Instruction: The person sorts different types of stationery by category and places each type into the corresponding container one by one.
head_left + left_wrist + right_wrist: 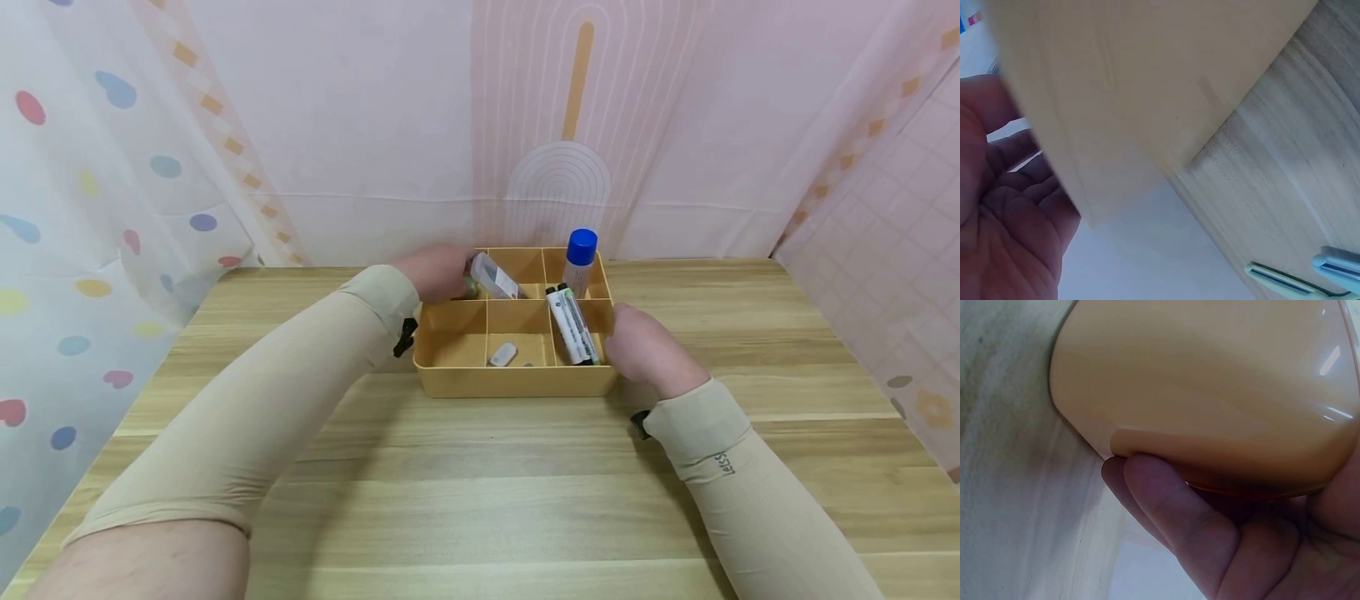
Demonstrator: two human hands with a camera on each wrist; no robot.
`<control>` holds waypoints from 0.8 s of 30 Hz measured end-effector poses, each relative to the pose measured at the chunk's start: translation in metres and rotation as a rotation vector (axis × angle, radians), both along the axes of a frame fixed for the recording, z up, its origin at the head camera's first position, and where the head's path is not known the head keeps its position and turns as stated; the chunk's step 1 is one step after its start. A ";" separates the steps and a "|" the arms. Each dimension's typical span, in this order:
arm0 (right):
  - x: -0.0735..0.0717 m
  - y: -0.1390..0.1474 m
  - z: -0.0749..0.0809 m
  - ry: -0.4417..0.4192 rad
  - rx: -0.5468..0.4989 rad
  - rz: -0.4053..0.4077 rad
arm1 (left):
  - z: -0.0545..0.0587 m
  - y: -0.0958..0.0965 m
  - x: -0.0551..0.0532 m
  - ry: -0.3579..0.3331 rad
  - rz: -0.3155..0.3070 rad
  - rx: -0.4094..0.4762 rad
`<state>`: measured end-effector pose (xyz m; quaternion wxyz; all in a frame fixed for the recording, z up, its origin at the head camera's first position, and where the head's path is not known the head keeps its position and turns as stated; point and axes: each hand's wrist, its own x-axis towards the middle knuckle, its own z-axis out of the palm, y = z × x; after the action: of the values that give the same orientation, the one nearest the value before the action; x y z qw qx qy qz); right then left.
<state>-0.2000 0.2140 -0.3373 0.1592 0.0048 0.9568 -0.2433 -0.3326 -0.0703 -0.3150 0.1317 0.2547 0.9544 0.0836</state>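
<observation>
A tan six-compartment organizer box (517, 383) stands on the table near the back wall. My left hand (438, 271) reaches over its back-left corner. In the left wrist view its fingers (1013, 150) pass behind the rim, so whatever they touch inside is hidden. A clear plastic case (495, 277) leans beside that hand. My right hand (645, 346) grips the box's right side; in the right wrist view its fingers (1175, 509) lie along the outer wall. Two white markers (573, 325) and a blue-capped tube (581, 260) stand in the right compartments.
A small white oval object (503, 354) lies in the front middle compartment. In the left wrist view, a pale green slotted plastic piece (1288, 281) and a blue one (1338, 265) lie on the wooden table (450, 500). Patterned cloth (360, 133) hangs behind the table.
</observation>
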 end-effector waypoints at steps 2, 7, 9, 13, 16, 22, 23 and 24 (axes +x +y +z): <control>0.000 0.000 0.000 -0.002 0.000 -0.001 | 0.004 -0.001 0.002 0.024 -0.019 -0.016; 0.000 -0.001 0.001 0.004 0.006 0.005 | 0.011 -0.008 0.006 0.064 -0.053 -0.037; 0.000 -0.001 0.001 0.005 0.011 0.007 | 0.013 -0.011 0.008 0.060 -0.040 -0.016; 0.000 -0.001 0.001 -0.003 0.012 0.001 | 0.017 -0.017 0.009 0.053 -0.006 0.044; 0.000 -0.001 0.001 -0.008 0.007 -0.001 | 0.020 -0.023 0.010 0.051 0.010 0.070; 0.001 -0.001 0.001 0.012 0.010 0.013 | 0.025 -0.038 0.009 0.054 0.033 0.089; 0.001 -0.001 0.001 0.015 0.011 0.014 | 0.025 -0.040 0.008 0.058 0.037 0.087; 0.001 0.000 0.001 0.018 0.013 0.015 | 0.025 -0.043 0.008 0.060 0.040 0.084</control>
<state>-0.1992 0.2136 -0.3362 0.1524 -0.0036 0.9598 -0.2357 -0.3249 -0.1131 -0.2900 0.0906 0.2432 0.9584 0.1188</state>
